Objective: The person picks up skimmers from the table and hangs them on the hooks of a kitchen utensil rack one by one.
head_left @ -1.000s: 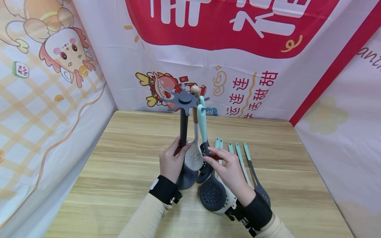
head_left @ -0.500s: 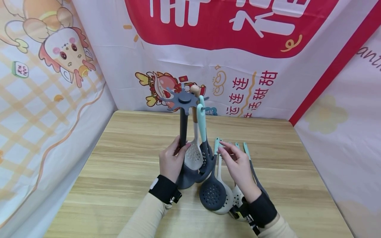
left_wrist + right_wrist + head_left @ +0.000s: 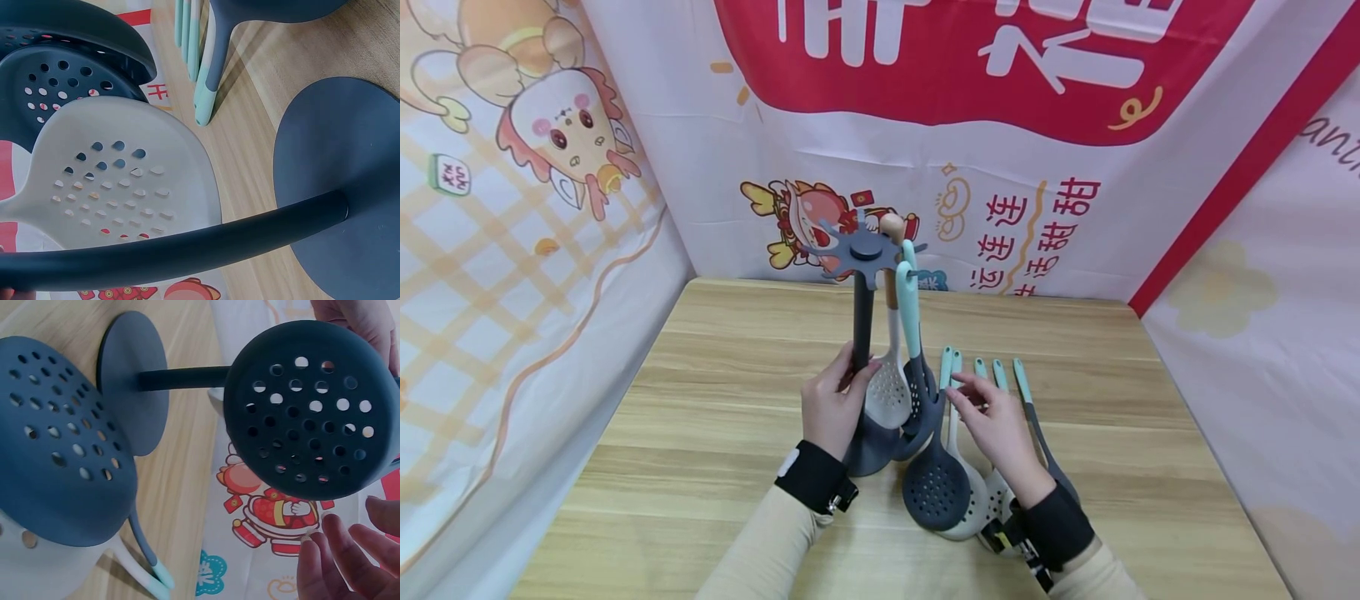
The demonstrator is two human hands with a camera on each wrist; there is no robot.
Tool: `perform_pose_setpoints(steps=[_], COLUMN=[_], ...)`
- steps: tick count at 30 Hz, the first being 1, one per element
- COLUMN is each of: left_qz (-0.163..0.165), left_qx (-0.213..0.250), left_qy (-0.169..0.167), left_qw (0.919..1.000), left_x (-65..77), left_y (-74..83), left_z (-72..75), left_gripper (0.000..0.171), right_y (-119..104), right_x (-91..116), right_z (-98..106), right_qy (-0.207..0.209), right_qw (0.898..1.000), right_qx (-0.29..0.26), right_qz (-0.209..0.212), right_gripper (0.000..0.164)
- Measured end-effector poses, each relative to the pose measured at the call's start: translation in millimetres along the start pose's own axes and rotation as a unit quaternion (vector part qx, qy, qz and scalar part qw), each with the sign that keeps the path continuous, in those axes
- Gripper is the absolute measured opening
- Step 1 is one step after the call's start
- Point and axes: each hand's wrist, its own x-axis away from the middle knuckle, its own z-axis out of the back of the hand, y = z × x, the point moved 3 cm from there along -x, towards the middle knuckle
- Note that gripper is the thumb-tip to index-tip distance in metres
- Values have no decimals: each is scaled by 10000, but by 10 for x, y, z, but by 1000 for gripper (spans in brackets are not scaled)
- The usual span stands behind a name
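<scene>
My left hand grips the dark post of an upright utensil stand, whose round base rests on the table. From the stand's spoked top hang a white slotted spoon with a wooden handle and dark perforated utensils with mint handles. To the right, my right hand hovers over lying utensils, fingertips close to the mint handle of a dark skimmer. In the right wrist view its bent fingers have nothing between them, below a hanging dark skimmer.
A white skimmer lies partly under the dark one. Farther right lies a dark utensil with a mint handle, beside other mint-handled ones partly hidden by my right hand. Printed cloth hangs behind the wooden table.
My right hand has let go of the mint-handled utensil hanging on the stand and moved right, then slightly down over the lying handles. The left hand stays on the post.
</scene>
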Motion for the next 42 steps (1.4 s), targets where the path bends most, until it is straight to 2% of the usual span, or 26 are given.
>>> perform_pose_setpoints(steps=[6,14,24,34,42], left_qz=[-20,-18,-11,64,44], left_qx=[3,-32,-33,-96,-38], left_qy=[15,26,19,-13,-41], left_qw=[10000,10000,10000,9999,10000], left_x=[1,1,2,5,5], left_y=[0,0,11,0,-4], left_z=[-1,3,3,1,-4], left_gripper=[19,19,19,18,20], right_y=[61,137,221,307,370], right_x=[-11,-37,-67,-86,-91], right_z=[-44,-108,-187,-270,-325], right_qy=[-315,-399,-438,-790,-1116], right_qw=[9990,9978,9961,9913,9820], right_qx=[309,399,714,940,1338], right_qz=[-72,-347,-258,-471,-724], right_gripper=[34,33,29,29,31])
